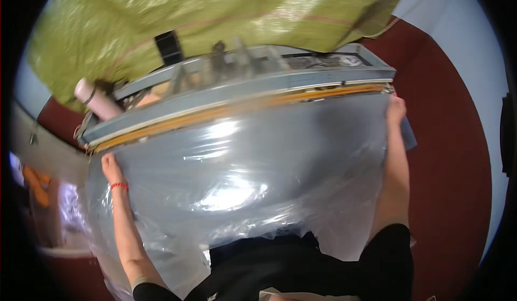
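A wide sheet of clear plastic film [301, 155] lies over a grey work surface and drapes down toward my body. My left hand [110, 166], with a red bead bracelet at the wrist, is closed on the film's far left part. At the far right corner, my right hand [396, 109] is closed on the film too, its fingertips partly hidden. Just beyond both hands runs a long grey metal bar [231, 95] with an orange strip [204, 114] along its near side. Between my arms the film is glossy and wrinkled.
Behind the bar, a grey tray frame [371, 57] holds blurred odds and ends. A pink bottle [98, 100] leans at its left end. A dark phone-like rectangle [169, 48] rests against a yellow-green woven tarp [226, 10]. Dark red floor [444, 139] lies to the right.
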The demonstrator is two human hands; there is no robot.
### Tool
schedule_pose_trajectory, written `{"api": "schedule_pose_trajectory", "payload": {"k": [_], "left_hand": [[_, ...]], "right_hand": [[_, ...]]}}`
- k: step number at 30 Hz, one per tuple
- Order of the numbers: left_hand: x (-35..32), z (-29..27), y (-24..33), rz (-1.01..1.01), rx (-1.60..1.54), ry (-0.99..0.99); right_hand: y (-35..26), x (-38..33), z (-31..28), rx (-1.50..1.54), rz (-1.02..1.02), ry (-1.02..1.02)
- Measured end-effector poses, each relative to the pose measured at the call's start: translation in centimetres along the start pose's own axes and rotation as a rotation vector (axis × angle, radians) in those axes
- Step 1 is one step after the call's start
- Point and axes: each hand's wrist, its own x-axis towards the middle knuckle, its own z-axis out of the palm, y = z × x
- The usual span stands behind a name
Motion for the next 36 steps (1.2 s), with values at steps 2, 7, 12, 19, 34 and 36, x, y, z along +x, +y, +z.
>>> {"api": "schedule_pose_trajectory", "payload": {"k": [2, 7, 12, 19, 34, 36], "left_hand": [[2.0, 0.9, -2.1, -0.025, -0.024, -0.002], [6.5, 1.7, -5.4, 0.026, -0.170, -0.035], [6.3, 3.0, -4.4, 0.011, -0.188, -0.032], [5.8, 1.7, -3.2, -0.011, 0.029, 0.146], [-3.2, -7.1, 10.4, 0.143, -0.266, -0.230], [-3.8, -10.3, 11.4, 0.185, -0.281, -0.169]], "right_hand": [[-1.8, -1.9, 1.8, 0.427, 0.247, -0.081], [-4.6, -1.0, 3.3, 0.701, 0.321, -0.095], [-4.4, -0.8, 3.6, 0.557, 0.369, -0.069], [-5.1, -0.4, 2.7, 0.631, 0.360, 0.015], [-42.7, -15.7, -12.1, 1.036, -0.482, -0.358], [-48.7, -20.5, -15.1, 1.038, -0.784, -0.484]]}}
